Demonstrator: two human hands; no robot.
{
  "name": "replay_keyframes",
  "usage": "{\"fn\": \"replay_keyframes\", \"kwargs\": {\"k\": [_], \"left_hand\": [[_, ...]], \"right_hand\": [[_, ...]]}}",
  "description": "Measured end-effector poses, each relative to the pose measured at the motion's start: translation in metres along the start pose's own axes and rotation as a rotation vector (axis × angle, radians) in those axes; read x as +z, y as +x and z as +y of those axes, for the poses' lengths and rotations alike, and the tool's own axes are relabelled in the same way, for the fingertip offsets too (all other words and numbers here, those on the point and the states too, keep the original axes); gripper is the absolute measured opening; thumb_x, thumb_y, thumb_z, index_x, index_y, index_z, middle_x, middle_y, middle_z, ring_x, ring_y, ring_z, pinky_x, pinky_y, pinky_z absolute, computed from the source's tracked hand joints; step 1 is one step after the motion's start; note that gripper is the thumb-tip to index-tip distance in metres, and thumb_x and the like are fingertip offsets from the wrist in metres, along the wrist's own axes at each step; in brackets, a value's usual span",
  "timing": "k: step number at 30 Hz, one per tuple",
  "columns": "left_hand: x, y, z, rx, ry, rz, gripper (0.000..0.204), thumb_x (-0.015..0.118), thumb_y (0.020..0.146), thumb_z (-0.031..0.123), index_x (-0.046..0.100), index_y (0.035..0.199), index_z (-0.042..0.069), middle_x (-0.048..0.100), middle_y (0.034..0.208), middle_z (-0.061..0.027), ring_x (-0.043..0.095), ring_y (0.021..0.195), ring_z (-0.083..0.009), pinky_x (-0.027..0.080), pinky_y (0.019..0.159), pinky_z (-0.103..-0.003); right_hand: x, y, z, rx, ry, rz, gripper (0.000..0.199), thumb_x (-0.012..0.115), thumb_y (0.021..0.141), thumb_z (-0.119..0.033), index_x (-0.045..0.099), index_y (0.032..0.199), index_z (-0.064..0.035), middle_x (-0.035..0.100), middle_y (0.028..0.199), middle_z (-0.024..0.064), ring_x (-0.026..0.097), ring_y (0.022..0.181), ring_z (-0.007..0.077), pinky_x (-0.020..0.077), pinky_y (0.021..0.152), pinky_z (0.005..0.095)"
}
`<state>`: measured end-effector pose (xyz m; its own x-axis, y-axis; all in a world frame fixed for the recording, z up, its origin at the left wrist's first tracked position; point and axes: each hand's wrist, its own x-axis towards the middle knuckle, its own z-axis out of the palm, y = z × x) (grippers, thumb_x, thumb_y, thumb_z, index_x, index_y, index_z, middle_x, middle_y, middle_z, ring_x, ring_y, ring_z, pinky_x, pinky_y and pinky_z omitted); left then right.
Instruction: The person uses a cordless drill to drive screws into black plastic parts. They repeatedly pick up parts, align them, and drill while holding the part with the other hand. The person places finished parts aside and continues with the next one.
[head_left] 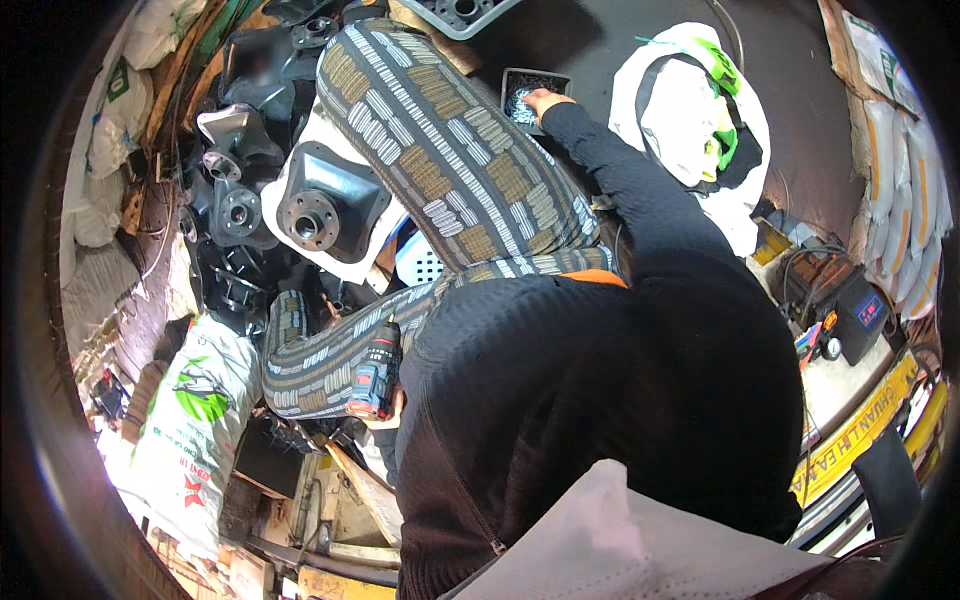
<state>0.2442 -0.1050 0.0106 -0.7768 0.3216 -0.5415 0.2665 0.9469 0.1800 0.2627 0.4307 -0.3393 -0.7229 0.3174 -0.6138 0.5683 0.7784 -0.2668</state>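
One small dark tray of silvery screws [532, 97] is being reached into by the right hand [545, 100], its grip hidden; one blue-and-black cordless drill [376, 372] is being clasped by the left hand [388, 412].

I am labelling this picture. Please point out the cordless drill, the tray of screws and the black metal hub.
cordless drill [377, 372]: head view, on its body.
tray of screws [524, 97]: head view, on the screws inside.
black metal hub [327, 200]: head view, on its sloped face.

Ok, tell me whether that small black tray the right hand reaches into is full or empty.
Partly full: the small black tray holds a heap of shiny screws, and the right hand rests in it.
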Motion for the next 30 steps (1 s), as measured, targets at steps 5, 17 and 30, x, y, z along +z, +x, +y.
{"fn": "replay_keyframes", "kwargs": {"k": [5,17,30], "left_hand": [[0.001,0.001,0.006,-0.043,0.011,-0.006,0.076,0.079,0.065,0.029,0.044,0.126,0.003,0.05,0.124,-0.0141,0.047,0.115,-0.0284,0.031,0.102,-0.043],[0.01,0.006,0.01,-0.087,0.004,-0.016,0.075,0.078,0.065,0.032,0.044,0.126,0.003,0.049,0.124,-0.0142,0.046,0.116,-0.0293,0.03,0.102,-0.043],[0.018,0.02,0.016,-0.067,0.013,-0.002,0.075,0.077,0.066,0.034,0.044,0.126,0.004,0.049,0.125,-0.0142,0.045,0.117,-0.0304,0.029,0.103,-0.043]], "right_hand": [[0.021,0.028,0.0,0.1,-0.113,0.06,0.061,0.07,0.069,-0.016,0.045,0.124,-0.0187,0.05,0.12,0.0122,0.054,0.108,0.0304,0.0463,0.089,0.0412],[0.0,0.024,-0.005,0.05,-0.101,-0.035,0.048,0.065,0.072,-0.018,0.049,0.117,-0.0127,0.054,0.115,0.0157,0.057,0.104,0.0311,0.0475,0.086,0.0415],[0.016,0.042,0.021,0.127,0.368,0.225,0.022,0.063,0.073,-0.015,0.065,0.095,-0.0183,0.066,0.086,0.0083,0.064,0.079,0.0213,0.0501,0.075,0.0331]]}}
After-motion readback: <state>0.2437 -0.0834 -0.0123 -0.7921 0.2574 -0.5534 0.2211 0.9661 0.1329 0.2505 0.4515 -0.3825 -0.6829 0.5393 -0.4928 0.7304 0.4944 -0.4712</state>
